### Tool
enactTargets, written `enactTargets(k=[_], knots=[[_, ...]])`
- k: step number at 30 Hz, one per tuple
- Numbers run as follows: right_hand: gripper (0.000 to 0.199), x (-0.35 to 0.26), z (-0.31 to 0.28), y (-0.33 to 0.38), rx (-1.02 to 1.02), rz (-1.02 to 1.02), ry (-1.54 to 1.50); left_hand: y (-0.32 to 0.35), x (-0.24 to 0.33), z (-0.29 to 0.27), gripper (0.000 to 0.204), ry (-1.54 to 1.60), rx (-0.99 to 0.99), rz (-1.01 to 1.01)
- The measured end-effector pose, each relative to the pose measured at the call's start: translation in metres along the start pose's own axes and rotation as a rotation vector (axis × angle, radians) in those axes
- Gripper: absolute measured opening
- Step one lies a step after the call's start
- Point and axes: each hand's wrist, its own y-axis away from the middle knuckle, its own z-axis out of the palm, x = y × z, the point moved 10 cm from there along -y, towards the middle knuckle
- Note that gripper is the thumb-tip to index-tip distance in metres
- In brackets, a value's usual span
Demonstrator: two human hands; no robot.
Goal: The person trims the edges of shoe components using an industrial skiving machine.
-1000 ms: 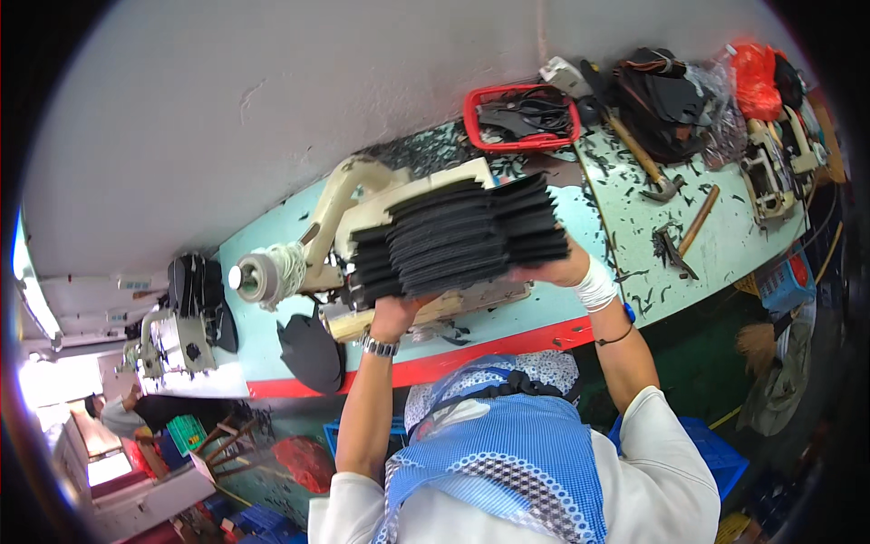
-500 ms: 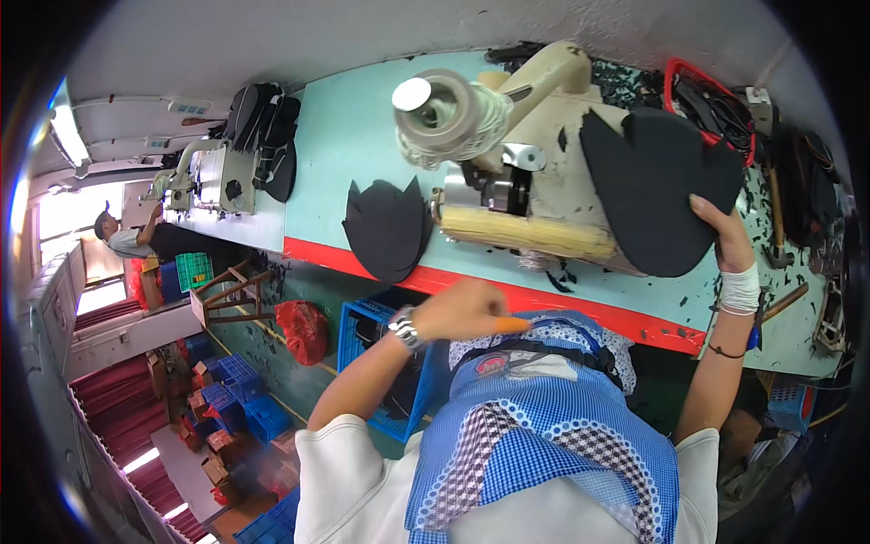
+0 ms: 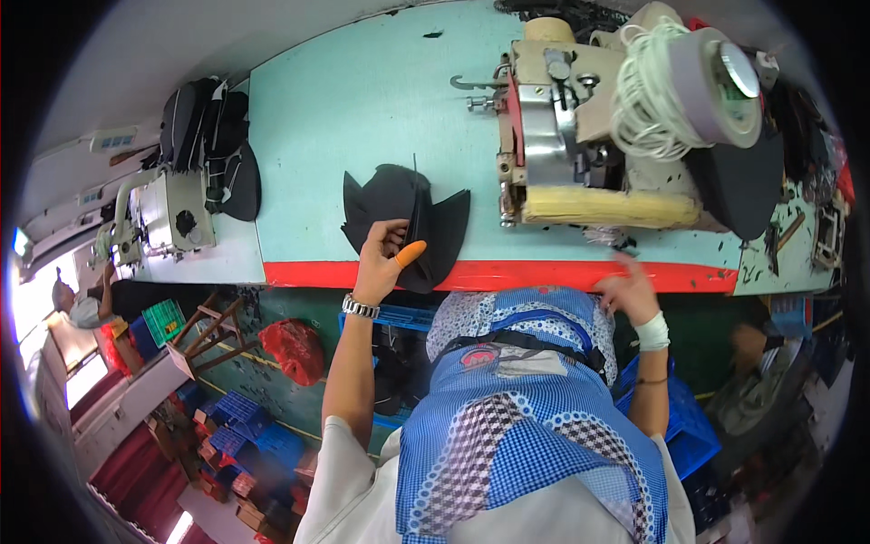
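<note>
My left hand [image 3: 384,258], with an orange cover on its thumb, pinches a black notched fabric piece [image 3: 435,231] at the table's front edge. That piece stands partly lifted and bent from the stack of similar black pieces [image 3: 381,195] under it. Blurred by motion, my right hand [image 3: 632,290] is over the front edge, fingers apart and holding nothing. It is nearest to the sewing machine [image 3: 553,136], which has a yellow padded bar [image 3: 607,207] along its front. Another black piece [image 3: 748,186] lies right of the machine, partly hidden by a cone of white thread [image 3: 662,91].
Red tape [image 3: 326,274] runs along the edge of the pale green table [image 3: 317,118]. Blue crates [image 3: 680,426] stand below it on either side of me. At left are a wooden stool [image 3: 217,331], a red bag [image 3: 292,349] and another person [image 3: 86,304] by a second machine [image 3: 177,208].
The view has turned, putting the machine farther right. My right hand has let go of the black piece and come down to the front edge. My left hand has reached the stack and gripped a piece.
</note>
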Motion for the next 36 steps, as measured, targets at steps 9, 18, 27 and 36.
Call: enactTargets(k=[9, 18, 27, 36], knots=[[0.025, -0.03, 0.089, 0.028, 0.318, -0.346, -0.023, 0.0, 0.005, -0.013, 0.016, 0.127, -0.021, 0.064], [0.042, -0.074, 0.302, -0.005, -0.441, -0.031, -0.819, 0.087, 0.069, -0.02, 0.035, 0.18, -0.24, -0.17], [0.021, -0.135, 0.158, 0.086, 0.051, -0.427, 0.071, 0.025, 0.163, 0.075, 0.072, 0.164, -0.826, -0.091], [0.02, -0.149, 0.1, 0.08, 0.004, -0.374, -0.021, -0.013, 0.187, 0.156, 0.026, -0.107, -1.026, -0.111]])
